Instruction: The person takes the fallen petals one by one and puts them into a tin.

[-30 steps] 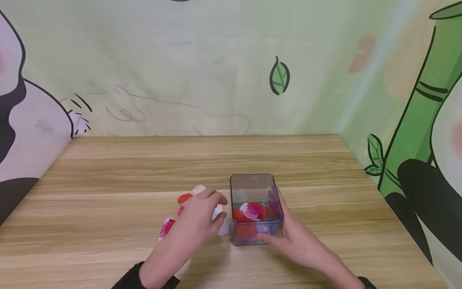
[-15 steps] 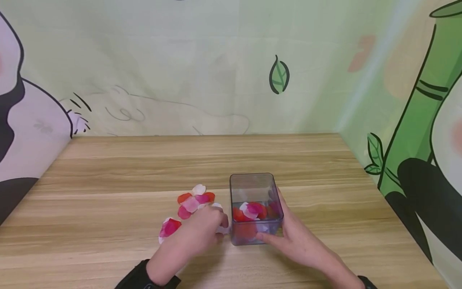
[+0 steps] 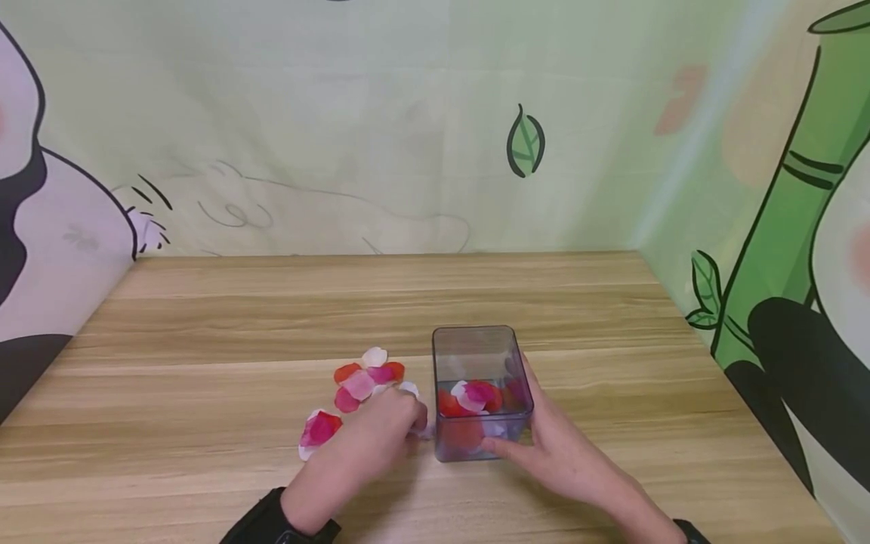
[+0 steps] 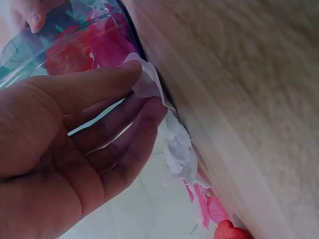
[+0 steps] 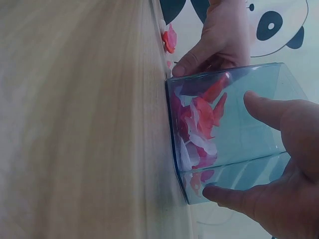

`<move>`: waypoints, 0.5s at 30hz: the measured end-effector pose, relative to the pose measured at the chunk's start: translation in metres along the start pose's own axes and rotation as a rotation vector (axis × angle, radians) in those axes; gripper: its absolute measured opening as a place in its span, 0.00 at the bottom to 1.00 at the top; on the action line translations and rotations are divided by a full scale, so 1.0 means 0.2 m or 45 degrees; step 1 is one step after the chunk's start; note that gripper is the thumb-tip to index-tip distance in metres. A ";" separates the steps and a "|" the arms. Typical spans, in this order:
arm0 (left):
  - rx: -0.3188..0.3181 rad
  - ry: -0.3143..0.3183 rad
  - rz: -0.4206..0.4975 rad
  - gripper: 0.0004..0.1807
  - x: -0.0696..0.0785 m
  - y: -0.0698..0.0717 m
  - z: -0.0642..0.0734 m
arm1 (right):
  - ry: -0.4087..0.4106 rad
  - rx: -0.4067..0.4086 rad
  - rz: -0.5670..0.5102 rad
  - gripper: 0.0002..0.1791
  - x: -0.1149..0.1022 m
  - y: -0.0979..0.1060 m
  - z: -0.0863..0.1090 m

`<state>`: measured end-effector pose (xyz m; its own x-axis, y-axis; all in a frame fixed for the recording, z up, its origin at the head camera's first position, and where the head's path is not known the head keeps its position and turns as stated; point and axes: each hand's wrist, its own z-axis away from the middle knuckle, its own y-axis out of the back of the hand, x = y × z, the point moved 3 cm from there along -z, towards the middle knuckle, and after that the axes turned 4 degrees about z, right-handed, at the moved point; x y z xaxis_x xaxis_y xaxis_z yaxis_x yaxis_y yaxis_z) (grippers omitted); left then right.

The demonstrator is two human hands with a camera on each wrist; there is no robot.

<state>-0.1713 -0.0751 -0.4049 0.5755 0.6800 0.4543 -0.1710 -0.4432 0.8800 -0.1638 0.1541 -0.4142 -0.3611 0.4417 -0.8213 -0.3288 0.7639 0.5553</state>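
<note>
A clear, smoke-tinted plastic box [image 3: 476, 355] stands on the table with red, pink and white petals [image 3: 469, 397] inside. My right hand [image 3: 564, 453] grips its right side, thumb at the front wall and fingers behind. Just left of the box, my left hand [image 3: 384, 427] reaches down to the tabletop. In the left wrist view, its thumb and fingertips pinch a white petal [image 4: 147, 82] low beside the box wall. More white petals [image 4: 179, 149] lie right behind that one. The left hand partly covers the loose petals [image 3: 360, 384] in the head view.
A small cluster of pink and red petals [image 3: 319, 431] lies left of the left forearm. The wood-grain table [image 3: 272, 302] runs back to a printed cloth backdrop [image 3: 340, 136] with pandas and bamboo, which also closes off both sides.
My left hand has come down from above the petals to the tabletop beside the box, its fingers closing on a white petal. The right hand and the box have stayed put.
</note>
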 end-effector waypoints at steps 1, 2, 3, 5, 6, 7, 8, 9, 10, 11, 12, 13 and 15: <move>-0.006 0.015 0.007 0.10 0.00 0.00 0.00 | -0.004 0.001 0.007 0.65 0.00 0.00 0.00; -0.015 0.033 0.016 0.08 0.00 0.00 0.00 | -0.008 0.001 0.012 0.65 0.00 0.00 0.00; -0.025 0.056 0.028 0.07 0.00 0.01 0.00 | -0.011 0.001 0.014 0.65 0.00 0.00 0.00; -0.041 0.096 0.052 0.05 0.00 0.01 -0.01 | -0.014 0.001 0.015 0.65 0.00 0.00 0.00; -0.042 0.108 0.059 0.04 0.00 0.02 -0.01 | -0.015 0.002 0.015 0.65 0.00 0.00 0.00; -0.040 0.118 0.069 0.04 0.00 0.02 -0.01 | -0.018 0.001 0.014 0.65 0.00 0.00 0.00; -0.031 0.120 0.078 0.04 0.00 0.03 -0.01 | -0.019 0.001 0.012 0.65 0.00 0.00 0.00; -0.019 0.117 0.088 0.05 0.00 0.04 -0.01 | -0.021 0.001 0.009 0.65 0.00 0.00 0.00; -0.004 0.116 0.093 0.05 0.00 0.05 0.00 | -0.023 0.001 0.008 0.65 0.00 0.00 0.00; 0.017 0.110 0.092 0.05 0.00 0.06 0.00 | -0.023 0.000 0.008 0.65 0.00 0.00 0.00; 0.038 0.106 0.096 0.06 0.00 0.07 0.00 | -0.023 -0.001 0.010 0.65 0.00 0.00 0.00; 0.068 0.096 0.088 0.06 0.00 0.08 0.00 | -0.021 -0.001 0.010 0.65 0.00 0.00 0.00; 0.137 0.084 0.059 0.07 0.00 0.10 0.01 | -0.015 -0.001 0.008 0.66 0.00 0.00 0.00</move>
<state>-0.1734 -0.0844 -0.3867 0.5145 0.6926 0.5056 -0.1078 -0.5326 0.8394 -0.1636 0.1540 -0.4135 -0.3532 0.4519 -0.8192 -0.3272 0.7607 0.5607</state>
